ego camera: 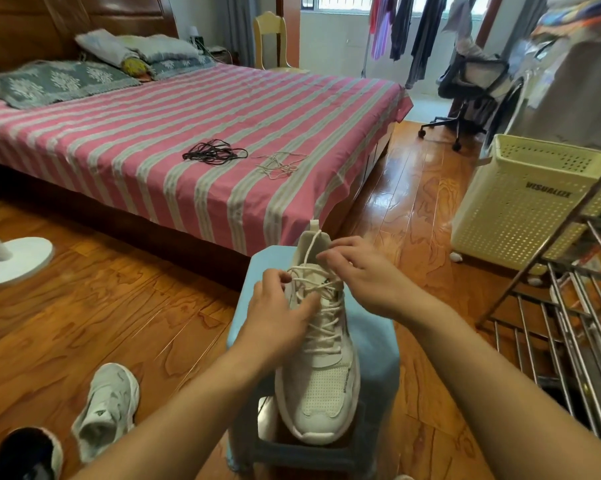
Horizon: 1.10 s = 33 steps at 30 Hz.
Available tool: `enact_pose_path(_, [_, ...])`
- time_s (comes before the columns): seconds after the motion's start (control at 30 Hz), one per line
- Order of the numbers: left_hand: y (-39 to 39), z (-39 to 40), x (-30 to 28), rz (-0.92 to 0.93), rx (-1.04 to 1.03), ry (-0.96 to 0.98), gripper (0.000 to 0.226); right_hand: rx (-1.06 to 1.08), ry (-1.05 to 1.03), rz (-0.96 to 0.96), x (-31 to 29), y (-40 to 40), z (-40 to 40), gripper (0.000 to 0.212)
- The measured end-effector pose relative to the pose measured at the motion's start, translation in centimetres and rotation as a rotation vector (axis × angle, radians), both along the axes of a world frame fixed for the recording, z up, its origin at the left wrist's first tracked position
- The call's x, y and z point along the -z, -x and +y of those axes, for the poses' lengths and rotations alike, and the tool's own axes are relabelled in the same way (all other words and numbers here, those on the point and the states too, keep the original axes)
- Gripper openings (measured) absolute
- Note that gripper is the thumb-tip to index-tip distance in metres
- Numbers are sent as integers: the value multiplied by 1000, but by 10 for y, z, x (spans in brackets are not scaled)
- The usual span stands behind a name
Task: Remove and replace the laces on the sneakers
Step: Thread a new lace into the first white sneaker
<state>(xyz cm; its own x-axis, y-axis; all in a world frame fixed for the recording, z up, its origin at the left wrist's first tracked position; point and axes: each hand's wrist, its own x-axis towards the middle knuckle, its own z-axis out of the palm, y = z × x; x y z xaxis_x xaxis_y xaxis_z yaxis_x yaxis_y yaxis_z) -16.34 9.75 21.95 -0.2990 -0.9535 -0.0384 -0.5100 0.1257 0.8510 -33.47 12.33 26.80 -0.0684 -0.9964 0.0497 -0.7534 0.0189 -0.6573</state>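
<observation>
A white sneaker [321, 386] stands on a light blue stool [375, 344], toe toward me, with a white lace [321, 327] crossed up its front. My left hand [275, 313] holds the shoe's left side near the top eyelets, fingers pinching the lace. My right hand [361, 268] is at the tongue, fingertips pinching the lace end that runs up over it. A second white sneaker [107, 410] lies on the floor at lower left. On the bed lie a black lace bundle [214, 153] and a loose white lace [280, 164].
The pink striped bed [188, 133] fills the far left. A cream laundry basket [531, 202] and a metal rack [569, 323] stand to the right. A white fan base [13, 259] sits at left, a dark slipper [25, 452] at bottom left.
</observation>
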Motion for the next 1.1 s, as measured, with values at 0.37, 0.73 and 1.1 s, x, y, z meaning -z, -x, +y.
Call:
enact_pose_path(0.37, [3,20,11,-85,92,4,106,-250,-95,500,-28,-27,-41,27])
enact_pose_path(0.73, [1,17,13,-185,110,-57,119,-50,-128,-277,-24,1,-18,21])
enact_pose_path(1.1, [7,32,21,-271,64,26,110,146,-3,-448,3,-23,-15,17])
